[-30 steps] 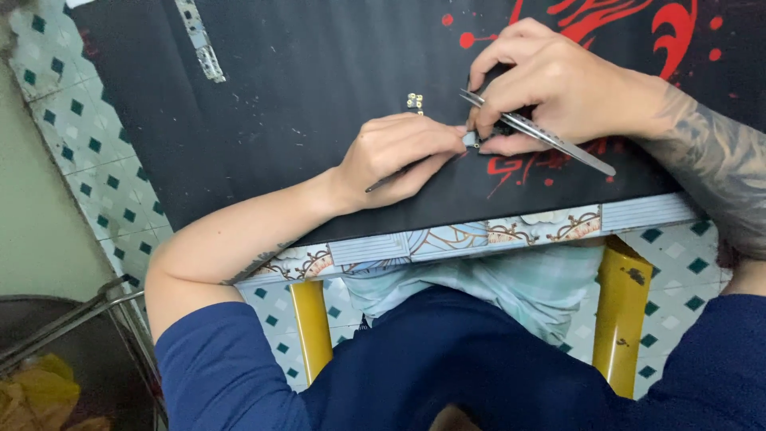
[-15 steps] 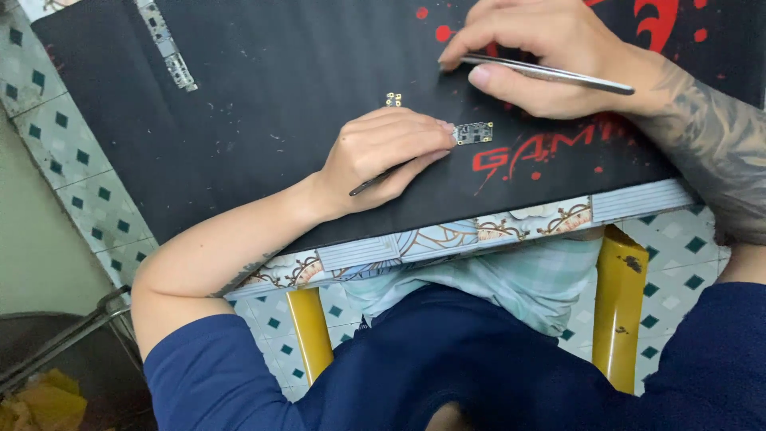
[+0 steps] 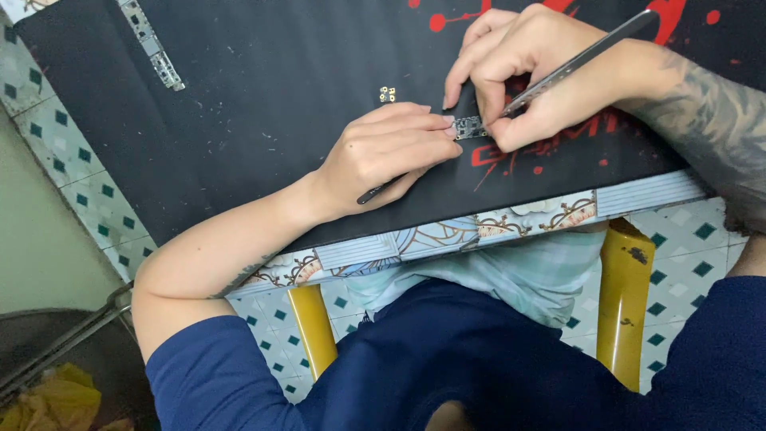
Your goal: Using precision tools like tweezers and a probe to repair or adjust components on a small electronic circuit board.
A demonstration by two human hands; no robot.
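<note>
tiny circuit board (image 3: 469, 128) lying flat on the black mat, pinned at its left end by fingertips; metal tweezers (image 3: 578, 60) angled down, tip touching it

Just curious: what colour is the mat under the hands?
The mat is black with red splashes at the far right, seen in the head view.

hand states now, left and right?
Left hand: fingers pressing the small circuit board onto the black mat.
Right hand: closed on metal tweezers.
</note>
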